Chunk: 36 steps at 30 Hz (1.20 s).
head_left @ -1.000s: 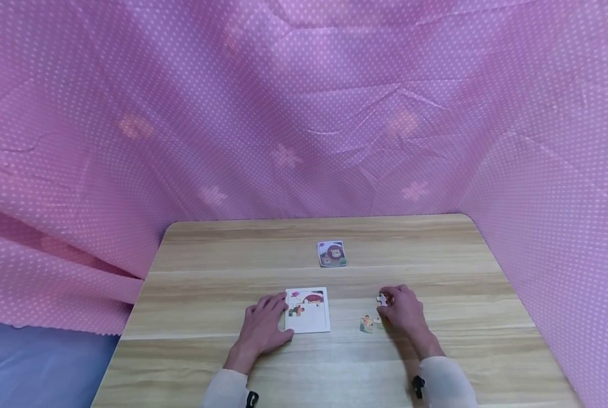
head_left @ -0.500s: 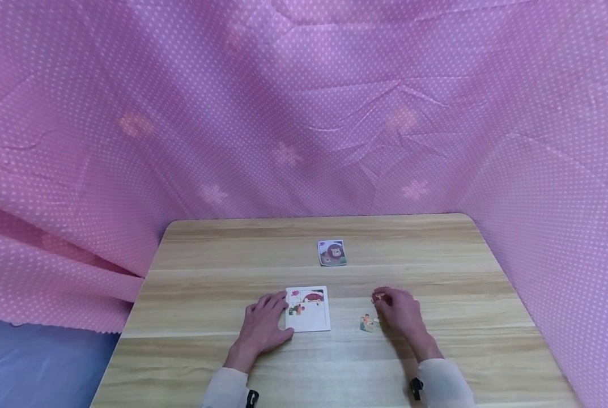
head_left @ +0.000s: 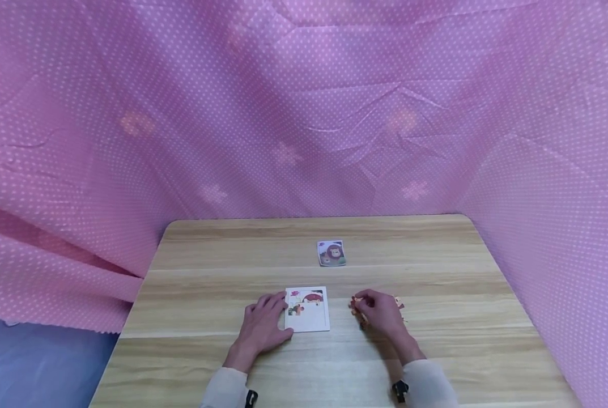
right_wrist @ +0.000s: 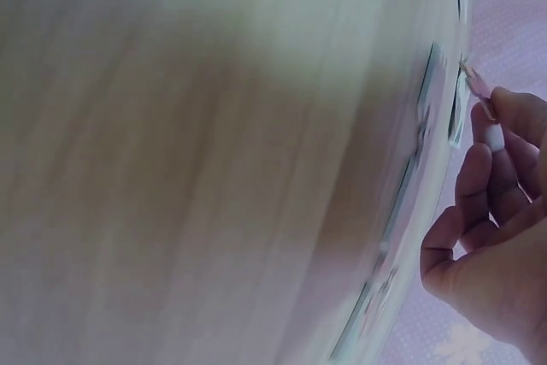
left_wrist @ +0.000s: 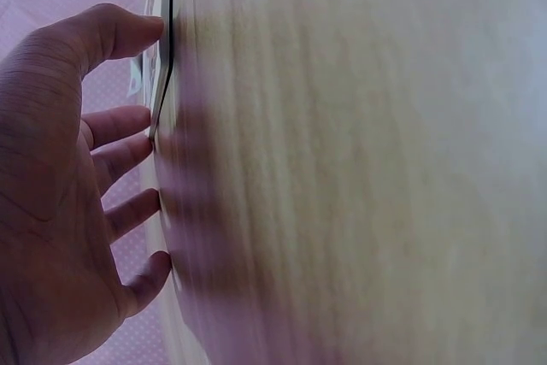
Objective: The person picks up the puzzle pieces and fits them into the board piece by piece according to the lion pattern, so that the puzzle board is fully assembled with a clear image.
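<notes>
I judged the puzzle to be partly built, with perhaps more left to do than was done. The white puzzle tray (head_left: 311, 324) lay on the wooden surface (head_left: 222, 249) in front of me, and in it the fitted pieces (head_left: 313, 297) ran along the upper part, pink flower at the left and brown mane toward the right. One more, the green-and-orange piece (head_left: 296, 310), sat below them at the left. The bottom of the tray and much of its right side below the mane showed bare white, so that area was what I had left to fill.

My left hand (head_left: 263, 328) was spread and relaxed beside the tray, fingers along its left edge, thumb by the near corner, clenched on nothing. With my right hand (head_left: 385, 315) I was grasping a puzzle piece (right_wrist: 479, 91) between thumb and fingers, raised off the surface and well to the right of the tray, so it was not yet in place. Loose pieces (head_left: 399, 302) lay around and under that hand; with my hand over them, I could not tell how many. Beyond the tray lay the picture card (head_left: 331, 253), its lion likely my guide for the rest.
</notes>
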{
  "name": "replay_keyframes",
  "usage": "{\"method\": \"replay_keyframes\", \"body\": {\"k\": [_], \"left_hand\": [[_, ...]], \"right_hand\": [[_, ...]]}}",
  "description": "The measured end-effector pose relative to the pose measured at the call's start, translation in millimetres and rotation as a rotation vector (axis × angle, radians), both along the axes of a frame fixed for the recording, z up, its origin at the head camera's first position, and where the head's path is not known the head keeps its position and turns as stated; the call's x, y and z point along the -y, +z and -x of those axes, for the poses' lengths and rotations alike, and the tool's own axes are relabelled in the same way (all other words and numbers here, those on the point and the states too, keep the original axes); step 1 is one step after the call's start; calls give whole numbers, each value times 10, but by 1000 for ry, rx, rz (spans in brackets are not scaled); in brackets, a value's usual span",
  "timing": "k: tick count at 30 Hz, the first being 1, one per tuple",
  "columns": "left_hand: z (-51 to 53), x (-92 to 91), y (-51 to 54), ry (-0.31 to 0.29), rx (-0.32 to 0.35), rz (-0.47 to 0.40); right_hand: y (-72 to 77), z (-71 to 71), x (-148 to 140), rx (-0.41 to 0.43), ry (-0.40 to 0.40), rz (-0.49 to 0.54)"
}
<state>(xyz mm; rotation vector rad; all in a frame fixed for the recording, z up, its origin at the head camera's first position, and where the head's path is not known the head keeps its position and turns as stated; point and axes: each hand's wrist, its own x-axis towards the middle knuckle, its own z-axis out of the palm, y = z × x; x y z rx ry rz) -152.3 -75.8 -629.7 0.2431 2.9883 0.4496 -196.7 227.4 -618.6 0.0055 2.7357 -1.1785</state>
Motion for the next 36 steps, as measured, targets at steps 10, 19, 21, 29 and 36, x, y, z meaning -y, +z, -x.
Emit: {"method": "replay_keyframes", "body": {"k": [10,19,21,29,36], "left_hand": [[6,2,-10,-4,-4,9],[-5,-1,2,0,-7,-1],[-5,-4,7,-1,-3,-8],[-10,-4,10,-1,-10,5],[-19,5,16,-3,-7,-3]], "right_hand": [[37,0,327,-9,90,54],[23,-37,593,-18,153,87],[22,-48,631,-23,154,84],[61,-27,805,41,139,102],[46,22,986,-4,171,84]]}}
